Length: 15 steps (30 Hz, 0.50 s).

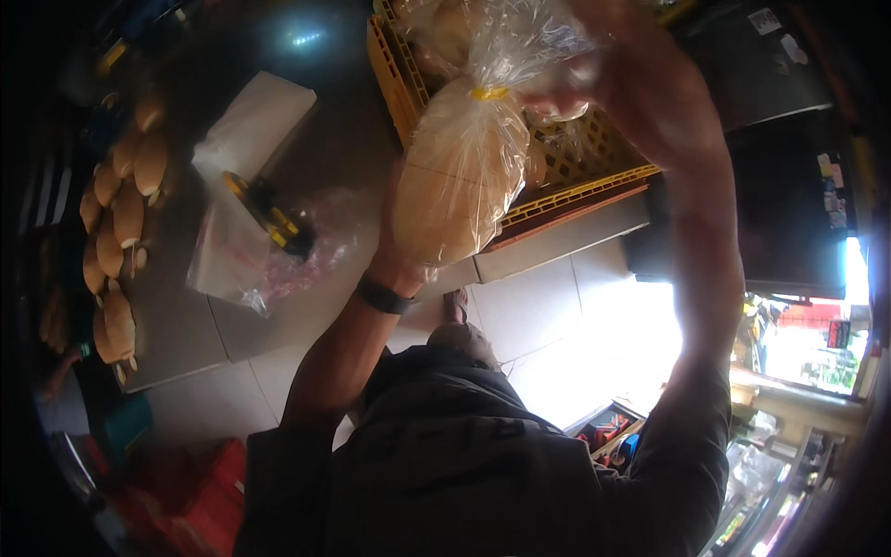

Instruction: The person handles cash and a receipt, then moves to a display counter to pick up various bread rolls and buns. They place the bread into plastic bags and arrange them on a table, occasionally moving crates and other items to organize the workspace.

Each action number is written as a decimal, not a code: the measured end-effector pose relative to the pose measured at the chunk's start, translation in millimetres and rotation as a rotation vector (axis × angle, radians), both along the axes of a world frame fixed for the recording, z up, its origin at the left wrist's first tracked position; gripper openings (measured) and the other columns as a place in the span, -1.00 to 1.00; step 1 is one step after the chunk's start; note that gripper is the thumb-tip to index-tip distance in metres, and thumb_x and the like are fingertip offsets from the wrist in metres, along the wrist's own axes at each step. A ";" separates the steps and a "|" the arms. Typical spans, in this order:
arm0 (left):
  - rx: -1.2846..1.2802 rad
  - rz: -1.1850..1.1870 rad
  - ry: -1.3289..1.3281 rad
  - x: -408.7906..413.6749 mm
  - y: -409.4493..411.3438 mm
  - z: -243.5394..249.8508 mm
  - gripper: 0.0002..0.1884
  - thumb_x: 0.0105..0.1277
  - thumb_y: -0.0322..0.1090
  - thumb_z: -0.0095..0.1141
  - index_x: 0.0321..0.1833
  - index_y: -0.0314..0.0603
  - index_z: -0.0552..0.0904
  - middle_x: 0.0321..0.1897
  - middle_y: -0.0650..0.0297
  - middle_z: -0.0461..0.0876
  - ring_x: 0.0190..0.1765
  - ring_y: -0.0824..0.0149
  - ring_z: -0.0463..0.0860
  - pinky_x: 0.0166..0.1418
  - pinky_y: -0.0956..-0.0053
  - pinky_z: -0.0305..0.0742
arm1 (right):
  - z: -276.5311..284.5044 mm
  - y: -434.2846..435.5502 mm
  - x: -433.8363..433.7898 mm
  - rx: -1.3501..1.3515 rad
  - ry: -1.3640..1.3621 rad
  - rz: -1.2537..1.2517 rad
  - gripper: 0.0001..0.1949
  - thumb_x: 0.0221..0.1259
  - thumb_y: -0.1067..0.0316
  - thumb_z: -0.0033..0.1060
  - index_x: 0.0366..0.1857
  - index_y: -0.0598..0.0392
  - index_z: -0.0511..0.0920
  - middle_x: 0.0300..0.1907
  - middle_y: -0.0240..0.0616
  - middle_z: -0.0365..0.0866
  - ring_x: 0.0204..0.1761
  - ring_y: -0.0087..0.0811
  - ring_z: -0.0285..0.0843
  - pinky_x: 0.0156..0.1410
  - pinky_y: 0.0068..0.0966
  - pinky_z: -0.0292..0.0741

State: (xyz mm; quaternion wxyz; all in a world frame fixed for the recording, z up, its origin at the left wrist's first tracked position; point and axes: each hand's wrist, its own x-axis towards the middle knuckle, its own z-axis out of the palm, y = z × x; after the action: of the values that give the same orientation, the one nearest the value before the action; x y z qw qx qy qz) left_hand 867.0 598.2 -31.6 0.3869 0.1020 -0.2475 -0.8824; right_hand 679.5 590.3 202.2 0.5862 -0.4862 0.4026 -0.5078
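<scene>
A clear plastic bag of bread [456,174], its neck closed with yellow tape, hangs in front of me above a yellow plastic crate's near edge. My left hand [404,261], with a dark band at the wrist, holds the bag's lower left side; its fingers are mostly hidden behind the bread. Blurred, my right hand [578,87] is bent beside the bag's gathered neck, over the crate [585,198]. Shiny plastic lies against its fingers, and I cannot make out its exact grip. More bagged bread [445,31] shows inside the crate.
On the table [181,334], left, lie several bread loaves [115,216], a stack of plastic bags [257,125] and a black-and-yellow tape dispenser [278,223]. A red crate [209,494] stands lower left. Another person's arm [62,369] shows at the far left.
</scene>
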 end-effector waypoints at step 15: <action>0.311 0.073 0.282 -55.1 -1.3 -67.5 -0.09 0.40 0.35 0.09 0.60 -0.17 0.25 0.49 -0.16 0.34 0.42 -0.27 0.44 0.30 -0.24 0.56 | -195.5 72.5 -242.7 0.000 1.324 0.207 -0.76 0.38 0.06 0.27 0.01 -0.19 0.67 -0.17 -0.11 0.78 -0.01 -0.08 0.77 0.20 -0.10 0.58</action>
State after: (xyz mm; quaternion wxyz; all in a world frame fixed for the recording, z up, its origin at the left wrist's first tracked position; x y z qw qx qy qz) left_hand 811.9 596.9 -99.2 0.4290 0.0447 -0.0478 -0.9009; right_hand 436.8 662.8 6.8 0.2610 -0.7313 0.6286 -0.0433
